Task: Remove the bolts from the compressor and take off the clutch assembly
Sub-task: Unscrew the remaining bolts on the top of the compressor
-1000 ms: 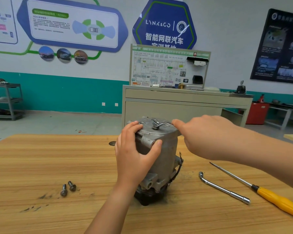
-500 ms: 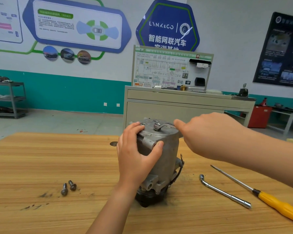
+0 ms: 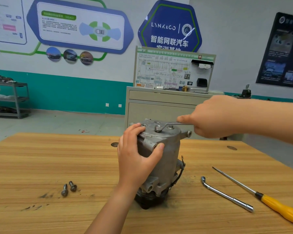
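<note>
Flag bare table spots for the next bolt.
Roomiest: the table left of the compressor, from the two loose bolts back to the far edge. Also the near strip in front of those bolts, though smudged. Tight: right side, where the spare wrench and screwdriver lie. The left hand holds the compressor; the right hand grips the wrench over its top.

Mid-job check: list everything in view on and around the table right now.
Compressor: one, grey, upright mid-table.
Bolts: two, dark, table, left of compressor.
Wrench: one, silver, atop compressor, in right hand.
Spare wrench: one, silver, table, right of compressor.
Screwdriver: one, yellow handle, table's right edge.
Table: one, wood-brown.
Cabinet: one, beige, behind table.
Shelf: one, grey, far left.
Left hand: one, grips compressor's side.
Right hand: one, grips wrench handle.
</note>
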Demonstrator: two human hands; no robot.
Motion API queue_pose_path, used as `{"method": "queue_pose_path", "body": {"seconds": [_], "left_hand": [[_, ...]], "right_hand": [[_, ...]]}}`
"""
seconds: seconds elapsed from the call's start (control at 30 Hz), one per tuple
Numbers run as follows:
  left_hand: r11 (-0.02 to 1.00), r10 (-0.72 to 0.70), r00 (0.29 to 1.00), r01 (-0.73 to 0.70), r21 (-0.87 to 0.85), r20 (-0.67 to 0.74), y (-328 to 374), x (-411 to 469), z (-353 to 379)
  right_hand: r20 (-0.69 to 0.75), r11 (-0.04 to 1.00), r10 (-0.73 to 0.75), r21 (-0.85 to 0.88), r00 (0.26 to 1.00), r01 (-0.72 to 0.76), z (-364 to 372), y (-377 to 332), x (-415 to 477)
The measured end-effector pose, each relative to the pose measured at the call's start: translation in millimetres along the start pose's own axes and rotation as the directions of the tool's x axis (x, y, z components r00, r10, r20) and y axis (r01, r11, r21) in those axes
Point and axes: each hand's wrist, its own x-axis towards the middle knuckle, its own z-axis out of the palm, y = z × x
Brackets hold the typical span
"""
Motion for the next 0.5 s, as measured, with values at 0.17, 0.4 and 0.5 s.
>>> {"method": "queue_pose_path", "body": {"seconds": [0.17, 0.4, 0.5], "left_hand": [[1.0, 0.018, 1.0, -0.018, -0.007, -0.014, -3, 0, 3], [1.0, 0.02, 1.0, -0.02, 0.002, -0.015, -4, 0, 0], [1.0, -0.01, 1.0, 0.01, 0.008, 0.015, -1, -1, -2]], "right_hand": [[-0.028, 0.999, 0.009, -0.036, 1.0, -0.01, 23, 2, 59], [-0.479, 0.987, -0.114, 0.046, 0.87, 0.154, 27, -14, 126], [-0.477, 0.727, 0.548, 0.677, 0.687, -0.11, 33, -8, 115]]}}
